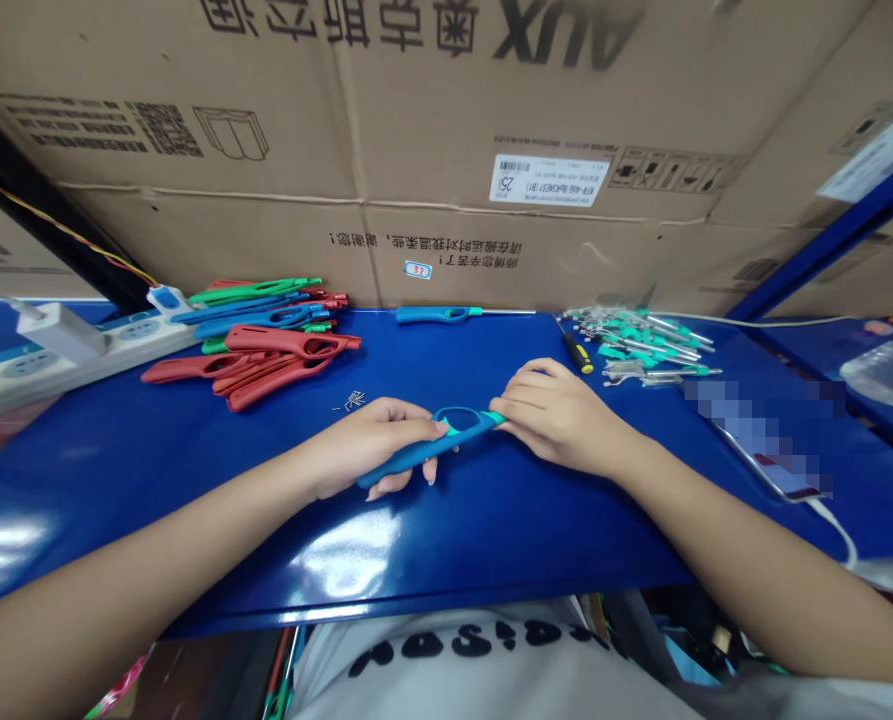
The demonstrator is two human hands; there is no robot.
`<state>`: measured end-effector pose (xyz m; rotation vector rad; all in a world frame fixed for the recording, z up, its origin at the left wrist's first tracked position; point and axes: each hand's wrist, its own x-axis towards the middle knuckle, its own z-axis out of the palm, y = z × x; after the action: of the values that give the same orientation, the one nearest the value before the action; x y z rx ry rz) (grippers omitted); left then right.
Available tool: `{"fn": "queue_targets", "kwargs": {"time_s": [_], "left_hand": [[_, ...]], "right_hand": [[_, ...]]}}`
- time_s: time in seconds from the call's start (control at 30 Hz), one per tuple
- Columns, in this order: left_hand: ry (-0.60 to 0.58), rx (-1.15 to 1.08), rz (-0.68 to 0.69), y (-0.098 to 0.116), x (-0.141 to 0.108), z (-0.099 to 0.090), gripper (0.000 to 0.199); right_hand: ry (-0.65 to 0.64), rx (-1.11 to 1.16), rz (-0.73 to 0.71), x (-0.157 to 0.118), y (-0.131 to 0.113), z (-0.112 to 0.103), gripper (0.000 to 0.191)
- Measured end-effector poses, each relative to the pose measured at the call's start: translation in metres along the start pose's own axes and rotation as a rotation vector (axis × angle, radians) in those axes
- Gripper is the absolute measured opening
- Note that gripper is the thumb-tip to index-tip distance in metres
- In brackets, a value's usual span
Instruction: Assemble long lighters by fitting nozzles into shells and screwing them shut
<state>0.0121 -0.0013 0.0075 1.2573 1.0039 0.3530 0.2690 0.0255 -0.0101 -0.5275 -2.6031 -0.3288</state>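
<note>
A blue stick lighter (408, 458) with teal parts is held level above the table by both hands. My left hand (375, 440) is closed around its handle, thumb on the teal part near the trigger loop. My right hand (555, 415) is closed at the other end, fingers at the teal collar; any metal tube there is hidden by the fingers. Beyond my left hand lies a small heap of screws (354, 400). Another blue stick lighter (435, 314), with its metal tube on, lies at the back by the cardboard.
Red, blue and green lighter casings (288, 365) are piled at left, beside a white power strip (135, 330). At right lie metal tubes with teal parts (660, 345), a black-and-yellow screwdriver (577, 350) and a phone (768, 455) with its cable. Cardboard boxes (431, 220) wall off the blue table's back.
</note>
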Motion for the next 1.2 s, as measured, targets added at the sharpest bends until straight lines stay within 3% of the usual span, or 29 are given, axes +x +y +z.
{"fn": "queue_targets", "kwargs": {"time_s": [0.2,0.33,0.43,0.57,0.63,0.83,1.07,1.2], "left_hand": [[-0.009,-0.178,-0.130,-0.001,0.000,0.001,0.032],[-0.017,-0.133,-0.141,-0.004,0.003,0.002,0.032],[0.066,0.140,0.005,-0.009,0.003,0.005,0.039],[0.287,0.797,0.426,-0.015,0.000,0.007,0.032],[0.325,1.062,0.550,-0.017,-0.002,0.005,0.035],[0.355,1.320,0.574,-0.020,0.004,-0.008,0.038],[0.373,1.416,0.636,-0.025,0.006,-0.011,0.038],[0.355,1.425,0.645,-0.024,0.007,-0.011,0.038]], "right_hand": [[0.022,-0.078,-0.097,0.001,-0.006,0.003,0.017],[0.028,-0.067,-0.101,0.000,-0.006,0.005,0.016],[0.002,-0.025,-0.057,0.000,-0.003,0.006,0.019],[-0.085,0.056,0.055,0.000,-0.001,0.005,0.020],[-0.149,0.079,0.102,-0.001,-0.001,0.004,0.019],[-0.238,0.108,0.211,-0.003,0.001,0.005,0.023],[-0.192,0.105,0.096,-0.005,0.000,0.004,0.032],[-0.226,0.170,0.135,-0.005,0.001,0.007,0.031]]}}
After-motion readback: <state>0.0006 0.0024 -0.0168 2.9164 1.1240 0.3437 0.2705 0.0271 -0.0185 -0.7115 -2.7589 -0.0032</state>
